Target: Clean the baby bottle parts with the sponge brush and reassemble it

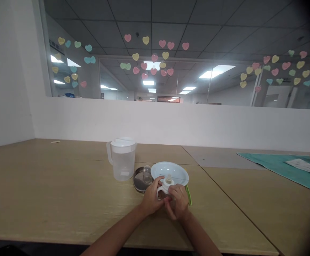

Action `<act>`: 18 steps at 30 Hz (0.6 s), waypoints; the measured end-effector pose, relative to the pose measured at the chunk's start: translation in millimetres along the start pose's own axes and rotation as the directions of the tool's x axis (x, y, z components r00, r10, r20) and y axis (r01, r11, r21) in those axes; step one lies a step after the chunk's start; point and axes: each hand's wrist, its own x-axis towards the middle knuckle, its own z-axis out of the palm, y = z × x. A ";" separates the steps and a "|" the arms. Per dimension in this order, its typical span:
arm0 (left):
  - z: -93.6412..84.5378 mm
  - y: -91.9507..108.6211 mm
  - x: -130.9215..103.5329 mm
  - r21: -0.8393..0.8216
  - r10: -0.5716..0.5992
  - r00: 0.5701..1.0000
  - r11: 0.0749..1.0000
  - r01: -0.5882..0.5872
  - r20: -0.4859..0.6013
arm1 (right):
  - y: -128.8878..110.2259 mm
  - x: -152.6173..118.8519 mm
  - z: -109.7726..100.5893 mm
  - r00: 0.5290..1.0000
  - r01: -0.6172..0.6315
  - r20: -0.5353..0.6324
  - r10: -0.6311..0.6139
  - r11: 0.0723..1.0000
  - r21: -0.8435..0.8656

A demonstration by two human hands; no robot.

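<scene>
Between both hands is a baby bottle (168,184) with a white collar, a pale nipple on top and a white handle at its left side. My left hand (151,197) is closed around its left side and handle. My right hand (180,199) has its fingers on the collar and the right side of the bottle. Most of the bottle's body is hidden by the fingers. Just behind it sits a pale blue bowl (168,166). To the left, a clear dome-shaped cap (147,174) stands in a round metal dish (138,181).
A lidded clear plastic pitcher (123,161) stands left of the dish. Something green (189,196) pokes out beside my right hand. On the right, a teal cloth (272,165) bears a white packet (305,167). A small flat piece (55,142) lies at the back left.
</scene>
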 end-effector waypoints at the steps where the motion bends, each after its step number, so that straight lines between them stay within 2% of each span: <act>1: 0.4 0.0 -0.4 -0.007 -0.015 1.000 1.000 0.015 -0.005 | -1.5 0.3 -0.1 1.000 0.014 0.015 -0.014 1.000 -0.008; 5: 1.3 0.8 -0.1 -0.008 0.003 1.000 1.000 -0.003 -0.011 | -5.9 0.4 1.6 0.999 0.029 0.042 -0.028 0.999 -0.039; 7: 1.1 2.2 0.5 0.009 0.040 0.999 0.999 -0.040 -0.003 | -5.1 -1.4 3.5 1.000 0.002 0.002 -0.002 0.999 -0.049; 9: 0.2 4.6 1.1 0.030 0.072 0.997 0.997 -0.072 0.007 | -1.8 -4.5 5.2 0.992 -0.087 -0.097 0.082 0.995 -0.041; 11: -1.0 7.8 1.3 0.050 0.089 0.996 0.995 -0.090 0.022 | 2.8 -8.2 6.0 0.952 -0.259 -0.171 0.256 0.966 0.003; 13: -2.3 10.7 1.4 0.065 0.098 0.995 0.993 -0.100 0.035 | 7.5 -12.0 5.7 0.887 -0.436 -0.132 0.443 0.897 0.081; 15: -3.2 12.5 1.4 0.073 0.104 0.994 0.992 -0.106 0.041 | 11.0 -15.1 4.7 0.840 -0.535 -0.027 0.543 0.835 0.130; 18: -3.6 13.4 1.5 0.082 0.108 0.994 0.990 -0.111 0.034 | 12.9 -17.1 3.1 0.841 -0.540 0.039 0.540 0.834 0.113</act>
